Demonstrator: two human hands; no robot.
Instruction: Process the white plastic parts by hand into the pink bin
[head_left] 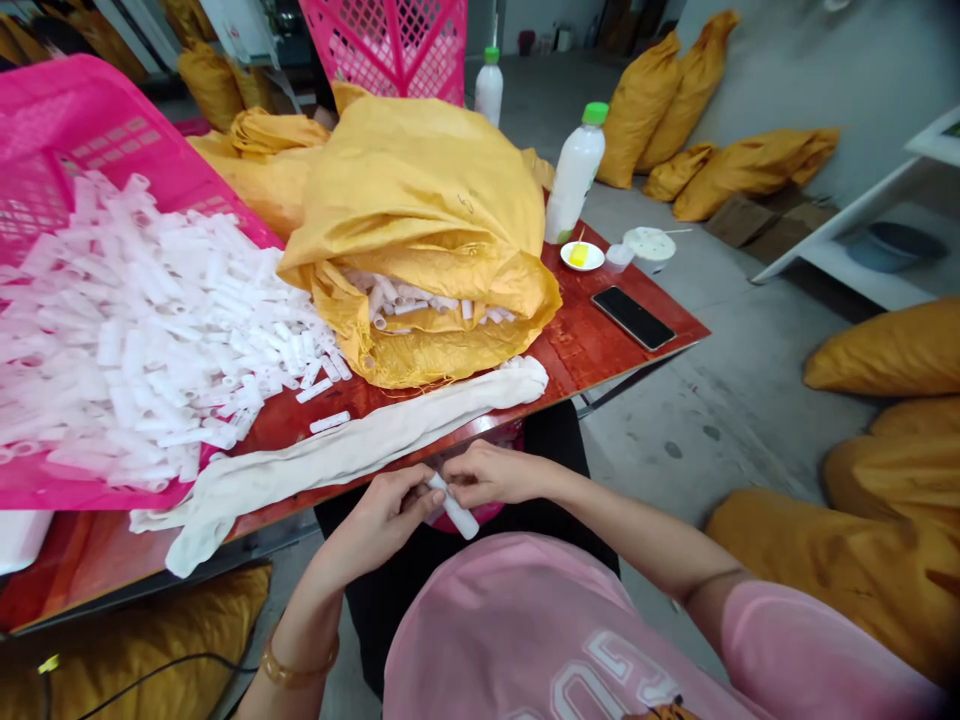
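Observation:
A short white plastic tube (456, 512) is pinched between my two hands, just off the table's front edge and above my lap. My left hand (386, 515) has its fingers closed near the tube's upper end. From the other side, the fingers of my right hand (491, 474) are closed on the same tube. A heap of similar white tubes (165, 340) spills from a tipped pink basket (71, 115) on the left. More tubes lie in the mouth of a yellow sack (420, 190). Between my hands and the heap, a rolled white cloth (360, 435) runs along the table edge.
On the red table (577, 345) stand a white bottle with a green cap (576, 170), a small dish (582, 257), a lidded cup (649, 248) and a phone (634, 317). Stuffed yellow sacks (847, 540) sit on the floor at right, near a white shelf (862, 270).

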